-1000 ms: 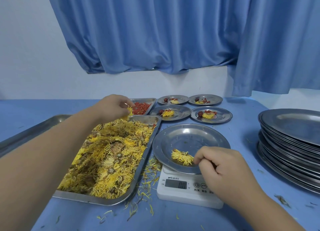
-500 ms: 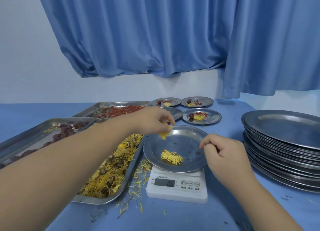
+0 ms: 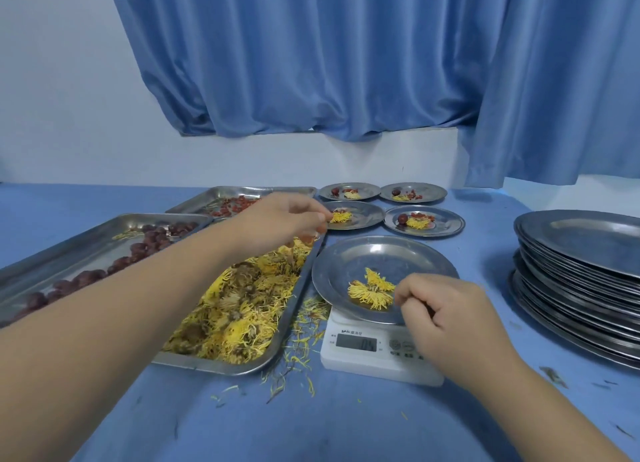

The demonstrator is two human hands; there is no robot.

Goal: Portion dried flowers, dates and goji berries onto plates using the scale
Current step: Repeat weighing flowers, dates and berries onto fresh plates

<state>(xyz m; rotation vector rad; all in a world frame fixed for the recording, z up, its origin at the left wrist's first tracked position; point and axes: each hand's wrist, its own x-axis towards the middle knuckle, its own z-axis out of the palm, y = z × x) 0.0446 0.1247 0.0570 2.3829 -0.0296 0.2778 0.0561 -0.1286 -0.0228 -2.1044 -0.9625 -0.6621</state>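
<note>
From the head camera, the right hand (image 3: 446, 316) sits over the near rim of the plate (image 3: 346, 264) on the scale (image 3: 363, 354). Its fingers are curled and thumb meets forefinger; I cannot tell whether a petal lies between them. Two dried flowers (image 3: 372, 290) lie on the plate just left of those fingertips.

The left hand (image 3: 287, 219) hangs over the far end of the flower tray (image 3: 221, 366), fingers curled downward. Whether it holds anything cannot be told. Left of its forearm sits the tray of dates (image 3: 152, 240), and beyond its knuckles the goji berries (image 3: 232, 207).

Four filled plates (image 3: 424, 221) lie beyond the right hand, and a stack of empty plates (image 3: 581, 264) stands to its right. Loose petals (image 3: 298, 357) litter the bench (image 3: 346, 420) between tray and scale
</note>
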